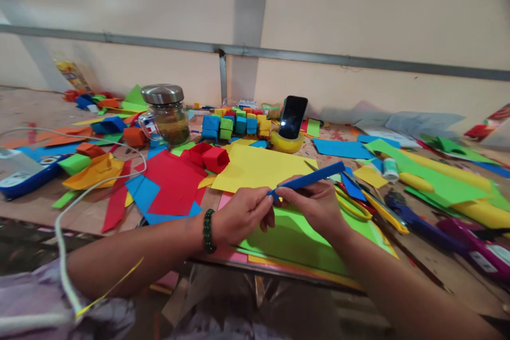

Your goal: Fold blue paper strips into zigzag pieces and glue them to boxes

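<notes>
A folded blue paper strip (314, 175) is held up at a slant between both hands, above the table's near edge. My left hand (247, 210) pinches its lower left end between thumb and fingers. Further along the strip, my right hand (314, 204) grips it from below, fingers closed. Beneath the hands lies a stack of green paper (290, 236), and just behind them a yellow sheet (258, 164). Yellow-handled scissors (354, 207) rest right of my right hand. Small red folded paper boxes (215, 158) sit left of the yellow sheet.
A lidded glass mug (165, 117), several folded paper blocks (235, 123) and a phone (292, 117) on a yellow tape roll (287, 142) stand toward the wall. A white cable (59, 223) loops at left. At right lies a purple-and-blue tool (458, 244).
</notes>
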A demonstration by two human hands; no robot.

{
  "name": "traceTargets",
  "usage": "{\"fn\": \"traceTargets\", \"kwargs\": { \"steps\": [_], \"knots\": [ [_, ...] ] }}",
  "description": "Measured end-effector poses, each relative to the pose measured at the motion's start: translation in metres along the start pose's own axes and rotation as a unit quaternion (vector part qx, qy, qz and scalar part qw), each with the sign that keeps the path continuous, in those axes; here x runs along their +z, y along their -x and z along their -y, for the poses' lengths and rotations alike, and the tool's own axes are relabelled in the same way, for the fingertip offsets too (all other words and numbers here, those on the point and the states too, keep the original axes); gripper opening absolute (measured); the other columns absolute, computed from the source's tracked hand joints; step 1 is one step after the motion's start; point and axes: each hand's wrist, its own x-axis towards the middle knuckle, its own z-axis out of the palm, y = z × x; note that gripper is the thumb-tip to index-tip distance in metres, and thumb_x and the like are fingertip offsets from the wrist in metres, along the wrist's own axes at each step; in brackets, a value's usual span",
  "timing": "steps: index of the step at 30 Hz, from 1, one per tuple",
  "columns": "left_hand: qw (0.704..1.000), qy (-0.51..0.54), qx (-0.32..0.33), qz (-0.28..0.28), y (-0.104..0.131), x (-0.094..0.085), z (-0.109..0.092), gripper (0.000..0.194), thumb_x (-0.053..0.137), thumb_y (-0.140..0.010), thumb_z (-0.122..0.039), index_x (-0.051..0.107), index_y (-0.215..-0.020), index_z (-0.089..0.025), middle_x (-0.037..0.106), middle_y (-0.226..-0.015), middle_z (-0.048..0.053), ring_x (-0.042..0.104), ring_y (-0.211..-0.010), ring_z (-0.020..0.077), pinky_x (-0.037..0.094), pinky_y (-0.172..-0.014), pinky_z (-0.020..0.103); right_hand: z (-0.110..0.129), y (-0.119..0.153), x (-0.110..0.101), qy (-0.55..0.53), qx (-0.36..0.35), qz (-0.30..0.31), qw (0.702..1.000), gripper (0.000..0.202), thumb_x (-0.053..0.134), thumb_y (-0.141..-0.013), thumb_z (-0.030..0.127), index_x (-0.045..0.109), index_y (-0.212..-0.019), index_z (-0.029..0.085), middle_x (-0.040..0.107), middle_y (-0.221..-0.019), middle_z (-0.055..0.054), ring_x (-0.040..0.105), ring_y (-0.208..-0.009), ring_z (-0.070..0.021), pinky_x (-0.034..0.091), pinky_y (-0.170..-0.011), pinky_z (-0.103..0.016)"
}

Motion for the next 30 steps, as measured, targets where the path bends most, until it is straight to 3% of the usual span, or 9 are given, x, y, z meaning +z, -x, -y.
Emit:
{"fn": "traceTargets", "kwargs": {
  "steps": [8,15,17,19,23,26,30],
  "knots": [
    [0.998,-0.056,-0.007,-0.012,-0.001,-0.001,-0.003,0.035,0.035,-0.09,-0.029,0.053,-0.064,-0.015,0.06,-0.054,0.001,0.057,-0.048,0.0082,0.043,-0.048,0.016,-0.002,0.005,-0.002,0.089,-0.098,-0.007,0.991,0.014,0.073,-0.071,0.028,0.069,-0.063,0.018,0.066,-0.06,0.0,0.061,-0.054,-0.0134,0.053,-0.05,-0.025],
    [0.996,-0.087,0.029,-0.021,0.001,0.002,-0.005,0.037,0.032,-0.093,-0.031,0.057,-0.071,-0.015,0.066,-0.061,0.003,0.062,-0.055,0.0101,0.046,-0.056,0.019,-0.006,0.009,-0.004,0.181,-0.258,-0.032,0.948,0.007,0.067,-0.076,0.019,0.067,-0.069,0.02,0.067,-0.066,-0.003,0.061,-0.061,-0.0149,0.052,-0.058,-0.029],
    [0.995,-0.094,0.039,-0.014,0.002,0.002,-0.004,0.038,0.03,-0.094,-0.031,0.057,-0.072,-0.015,0.067,-0.063,0.003,0.062,-0.057,0.0101,0.046,-0.059,0.019,-0.005,0.008,-0.004,0.167,-0.246,-0.028,0.954,0.005,0.067,-0.075,0.02,0.066,-0.071,0.02,0.066,-0.066,-0.003,0.061,-0.061,-0.0146,0.052,-0.058,-0.028],
    [0.99,-0.129,0.056,-0.005,0.003,0.001,-0.003,0.038,0.028,-0.095,-0.03,0.055,-0.073,-0.016,0.066,-0.063,0.003,0.061,-0.058,0.01,0.045,-0.06,0.019,-0.003,0.007,-0.006,0.139,-0.19,-0.003,0.972,0.006,0.068,-0.075,0.022,0.065,-0.071,0.018,0.065,-0.066,-0.002,0.061,-0.06,-0.0139,0.051,-0.055,-0.026],
    [0.97,-0.229,0.087,0.013,0.004,-0.003,-0.003,0.036,0.028,-0.094,-0.029,0.052,-0.071,-0.018,0.061,-0.062,0.001,0.056,-0.057,0.0104,0.041,-0.06,0.02,0.002,0.003,-0.01,0.092,-0.106,0.091,0.986,0.009,0.068,-0.075,0.025,0.067,-0.074,0.016,0.066,-0.067,-0.003,0.062,-0.061,-0.0135,0.052,-0.055,-0.024],
    [0.969,-0.233,0.078,0.034,0.005,-0.004,-0.006,0.036,0.026,-0.095,-0.028,0.051,-0.071,-0.018,0.059,-0.06,0.0,0.054,-0.056,0.0102,0.04,-0.059,0.02,0.005,0.002,-0.013,0.106,-0.106,0.12,0.981,0.008,0.067,-0.076,0.024,0.068,-0.075,0.016,0.067,-0.067,-0.003,0.063,-0.062,-0.0132,0.052,-0.056,-0.024],
    [0.975,-0.211,0.063,0.044,0.006,-0.003,-0.009,0.039,0.026,-0.095,-0.029,0.052,-0.069,-0.018,0.059,-0.058,0.0,0.054,-0.055,0.0096,0.04,-0.06,0.019,0.006,0.002,-0.014,0.15,-0.133,0.11,0.974,0.006,0.066,-0.074,0.019,0.065,-0.069,0.016,0.066,-0.061,-0.001,0.059,-0.054,-0.0105,0.047,-0.05,-0.02]
  ]
}}
